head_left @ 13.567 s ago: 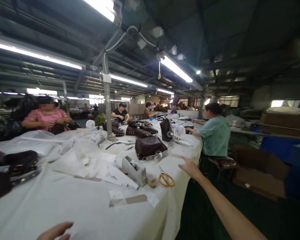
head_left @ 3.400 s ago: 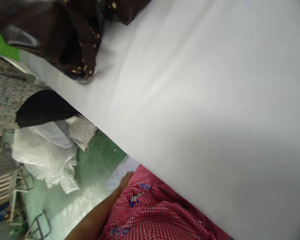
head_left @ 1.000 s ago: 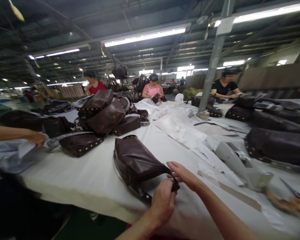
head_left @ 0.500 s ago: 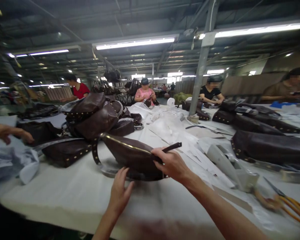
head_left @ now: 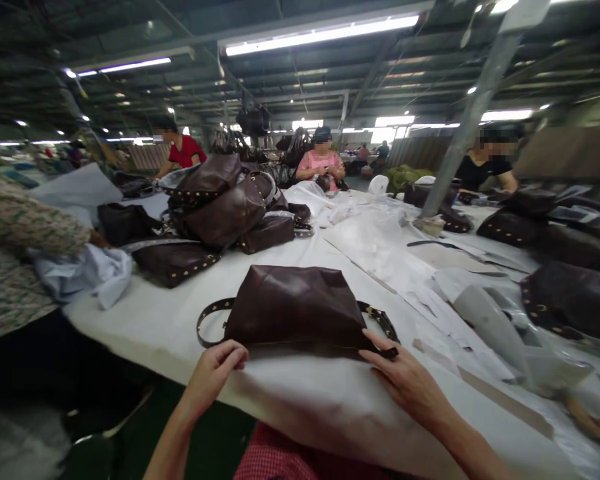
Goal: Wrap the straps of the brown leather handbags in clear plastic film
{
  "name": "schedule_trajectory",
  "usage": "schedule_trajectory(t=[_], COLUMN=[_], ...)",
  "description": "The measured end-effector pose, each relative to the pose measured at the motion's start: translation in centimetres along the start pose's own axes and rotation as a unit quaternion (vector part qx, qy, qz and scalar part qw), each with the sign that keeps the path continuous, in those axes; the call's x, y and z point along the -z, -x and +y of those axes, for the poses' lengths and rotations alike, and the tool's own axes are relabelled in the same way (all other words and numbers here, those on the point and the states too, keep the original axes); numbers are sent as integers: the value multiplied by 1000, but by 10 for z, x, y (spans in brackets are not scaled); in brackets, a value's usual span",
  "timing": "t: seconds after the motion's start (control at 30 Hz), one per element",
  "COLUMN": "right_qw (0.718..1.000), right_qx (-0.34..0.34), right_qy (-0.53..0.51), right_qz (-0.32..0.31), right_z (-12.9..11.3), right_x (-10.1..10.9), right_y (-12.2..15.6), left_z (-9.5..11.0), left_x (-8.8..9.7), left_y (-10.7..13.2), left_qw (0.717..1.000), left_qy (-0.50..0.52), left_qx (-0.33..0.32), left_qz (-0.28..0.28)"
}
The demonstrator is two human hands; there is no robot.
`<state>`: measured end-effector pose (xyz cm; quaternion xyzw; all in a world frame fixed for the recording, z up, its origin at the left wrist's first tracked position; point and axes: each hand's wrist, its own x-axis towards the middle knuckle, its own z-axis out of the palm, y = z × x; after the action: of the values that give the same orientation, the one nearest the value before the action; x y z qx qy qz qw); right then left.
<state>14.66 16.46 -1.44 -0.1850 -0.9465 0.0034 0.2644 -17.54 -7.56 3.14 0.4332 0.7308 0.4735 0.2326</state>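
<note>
A dark brown leather handbag (head_left: 295, 303) lies on the white-covered table in front of me, its smooth broad side up and its zip edge toward me. A studded strap (head_left: 203, 319) loops out at its left end, and another studded strap piece shows at the right. My left hand (head_left: 215, 370) is at the near left corner, fingers curled together against the edge; what exactly they pinch is hidden. My right hand (head_left: 405, 373) grips the near right corner, with thumb and fingers around the dark zip end tab (head_left: 389, 352).
Several studded brown bags (head_left: 220, 207) are piled at the back left. White wrapping sheets (head_left: 380, 247), a grey tape dispenser (head_left: 505, 340) and more bags (head_left: 575, 300) lie to the right. A metal post (head_left: 473, 113) rises behind. A co-worker's patterned sleeve (head_left: 35, 223) reaches over the table at left.
The handbag has turned from a tilted pose with its gold zip showing to lying on its side, zip edge toward me. My left hand has closed at its corner. The view has swung left.
</note>
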Motion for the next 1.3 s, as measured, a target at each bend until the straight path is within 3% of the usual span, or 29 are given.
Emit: schedule_trajectory(t=[0.1,0.17,0.27,0.4,0.47,0.57,0.6,0.67,0.73,0.77,0.83,0.9,0.97,1.03,1.13,1.3], right_qw=[995,987,983,984,986,990,984,943,877,854,828,823,819,814,808,806], right_qx=[13,23,71,130,120,-10,-88,-271,-430,-469,-498,-495,-491,-486,-473,-440], right_qy=[8,6,-42,-113,-113,-112,-118,-147,-196,-217,-253,-277,-294,-310,-342,-373], right_qz=[100,160,165,41,27,82,105,121,81,62,36,36,48,63,86,132], right_z=[-5,-17,-55,-114,-124,-93,-74,-32,3,16,32,37,38,38,36,20], right_x=[18,27,29,18,15,20,24,31,33,31,21,9,-3,-10,-16,-22], right_y=[-9,-21,-41,-55,-54,-45,-39,-25,-12,-8,-5,-9,-15,-18,-15,0], left_z=[-13,-23,-35,-43,-47,-52,-51,-40,-18,-4,27,56,80,96,108,119], left_x=[27,39,41,27,23,25,25,18,-3,-20,-65,-117,-165,-202,-229,-229], left_y=[18,23,19,4,-1,-7,-10,-15,-18,-19,-22,-27,-36,-48,-66,-87], left_qw=[983,959,919,887,882,869,859,840,838,844,857,858,853,848,847,888], left_qy=[-72,-179,-336,-429,-438,-455,-461,-453,-403,-372,-315,-288,-285,-303,-327,-260], left_qx=[-30,-85,-141,-142,-144,-156,-165,-196,-258,-297,-379,-424,-426,-403,-378,-309], left_qz=[165,202,149,99,95,119,147,225,260,245,154,26,-97,-165,-181,-218])
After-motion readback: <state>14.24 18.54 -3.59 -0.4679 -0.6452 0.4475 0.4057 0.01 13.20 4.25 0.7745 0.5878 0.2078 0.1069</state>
